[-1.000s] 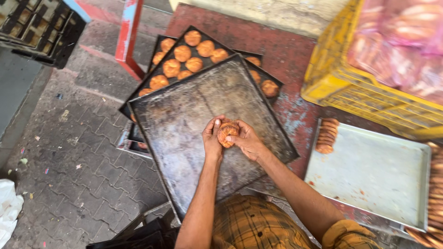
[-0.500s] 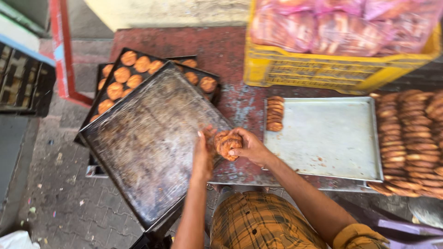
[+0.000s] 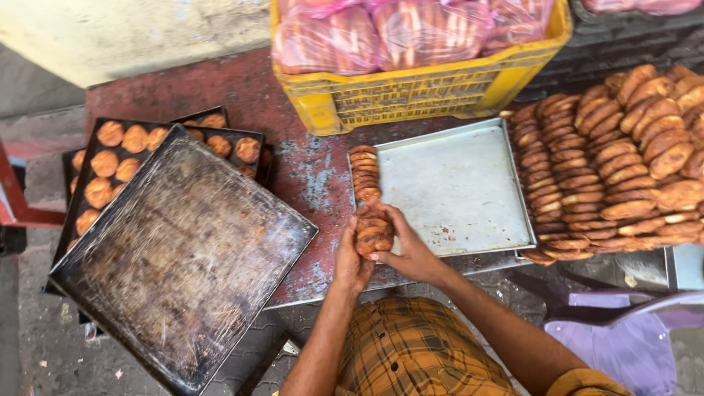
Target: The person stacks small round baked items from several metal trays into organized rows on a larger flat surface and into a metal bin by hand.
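Both my hands clasp a short stack of round brown cookies [image 3: 374, 231] at the near left corner of a light metal tray [image 3: 458, 194]. My left hand [image 3: 352, 264] presses the stack from the left, and my right hand [image 3: 407, 253] cups it from the right and below. The stack lines up with a row of cookies on edge [image 3: 364, 172] along the tray's left rim. To the left lies a dark, empty baking tray [image 3: 183, 257], resting tilted over other trays.
Under the dark tray, black trays hold round cookies [image 3: 110, 165]. A yellow crate [image 3: 411, 92] of pink-bagged goods stands at the back. Several rows of cookies [image 3: 616, 161] are piled at the right. A purple plastic chair [image 3: 631, 337] is at bottom right. The table [image 3: 301, 176] is worn red.
My hands carried the cookie stack from over the dark tray rightward to the light tray's left edge. The view swung right, bringing the cookie piles and crate into sight.
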